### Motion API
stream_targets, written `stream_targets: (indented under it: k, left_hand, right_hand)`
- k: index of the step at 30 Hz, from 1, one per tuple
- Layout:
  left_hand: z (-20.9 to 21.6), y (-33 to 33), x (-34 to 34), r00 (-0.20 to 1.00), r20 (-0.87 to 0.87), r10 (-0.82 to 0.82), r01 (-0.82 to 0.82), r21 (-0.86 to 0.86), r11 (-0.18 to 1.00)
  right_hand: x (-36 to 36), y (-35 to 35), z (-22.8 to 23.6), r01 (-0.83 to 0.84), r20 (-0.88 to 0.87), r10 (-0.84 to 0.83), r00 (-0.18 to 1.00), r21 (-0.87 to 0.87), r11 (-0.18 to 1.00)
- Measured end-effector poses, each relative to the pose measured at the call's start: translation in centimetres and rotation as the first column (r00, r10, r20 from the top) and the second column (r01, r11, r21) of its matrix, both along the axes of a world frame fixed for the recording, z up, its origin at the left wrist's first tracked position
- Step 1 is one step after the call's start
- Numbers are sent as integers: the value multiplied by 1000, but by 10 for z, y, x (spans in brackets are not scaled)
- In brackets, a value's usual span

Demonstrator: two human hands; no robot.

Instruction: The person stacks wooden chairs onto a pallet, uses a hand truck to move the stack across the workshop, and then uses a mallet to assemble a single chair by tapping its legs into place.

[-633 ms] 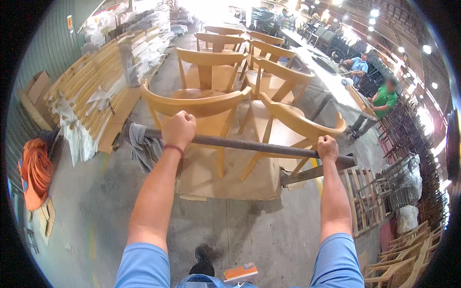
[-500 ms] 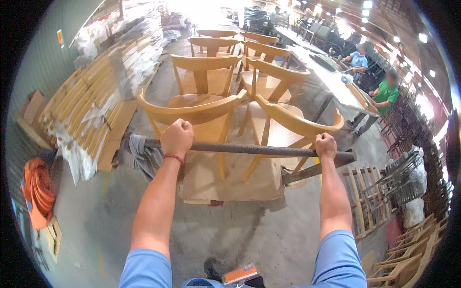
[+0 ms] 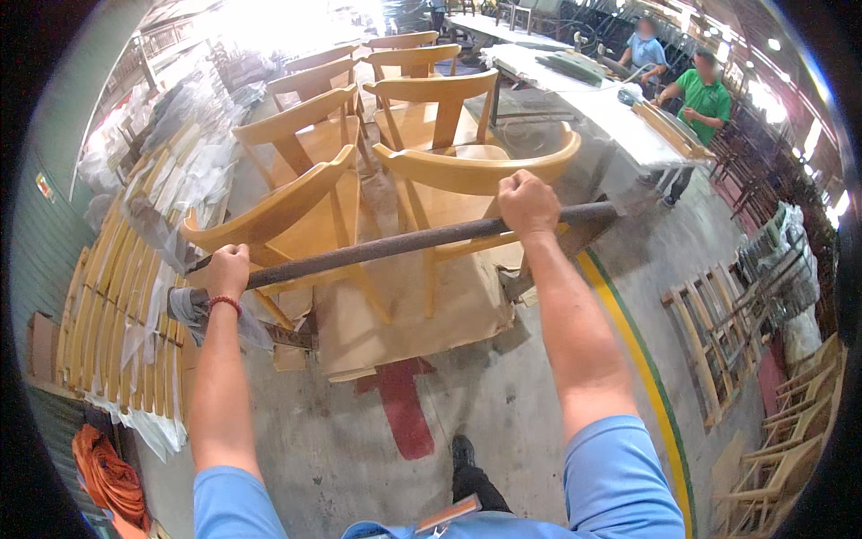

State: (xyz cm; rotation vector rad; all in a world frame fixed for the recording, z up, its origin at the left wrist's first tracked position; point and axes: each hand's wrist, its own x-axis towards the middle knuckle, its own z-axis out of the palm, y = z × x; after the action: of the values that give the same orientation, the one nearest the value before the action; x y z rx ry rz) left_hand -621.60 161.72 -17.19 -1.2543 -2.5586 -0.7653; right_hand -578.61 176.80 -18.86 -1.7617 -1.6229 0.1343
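Both fists close around the dark metal handle bar [image 3: 377, 252] of a cart. My left hand [image 3: 228, 271], with a red beaded bracelet at the wrist, grips it near the left end. Closer to the right end, my right hand [image 3: 528, 205] holds the same bar. A grey cloth [image 3: 186, 305] is wrapped at the bar's left end. Just beyond stand two rows of light wooden chairs, a near left chair [image 3: 278, 216] and a near right chair [image 3: 476, 171] leading them. Brown cardboard [image 3: 413, 328] lies beneath them, mostly hiding the cart's bed.
Stacked wooden parts [image 3: 126, 305] with plastic wrap line the left side, above an orange bundle [image 3: 109, 476]. A long white table [image 3: 620, 117] runs along the right, two people behind it. A pallet [image 3: 709, 346] and chair frames [image 3: 781, 440] lie right of a yellow floor line [image 3: 637, 350].
The bar has tilted, its right end now higher, and the chairs have swung left in view. Both hands grip farther left along it. A red floor mark and the yellow line have come into view.
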Motion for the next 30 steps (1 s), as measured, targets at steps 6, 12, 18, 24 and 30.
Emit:
stream_targets:
  k: [6, 12, 18, 24, 30]
  left_hand:
    - [-3, 118, -39, 999, 39, 22, -22, 17, 1000]
    - [4, 238, -74, 999, 41, 23, -25, 39, 999]
    - [16, 363, -102, 999, 41, 17, -14, -62, 998]
    - [4, 478, -141, 995, 99, -16, 25, -93, 995]
    - [5, 583, -198, 996, 85, 4, -5, 18, 1000]
  right_hand:
    - [-44, 111, 3, -11, 30, 14, 999, -81, 997]
    - [-85, 238, 7, -25, 60, 24, 998, 8, 1000]
    - [-116, 372, 9, 34, 83, -38, 996, 58, 998]
    - [-154, 482, -1, 54, 67, -58, 996, 70, 996]
    - [-211, 588, 5, 56, 69, -60, 996, 58, 997]
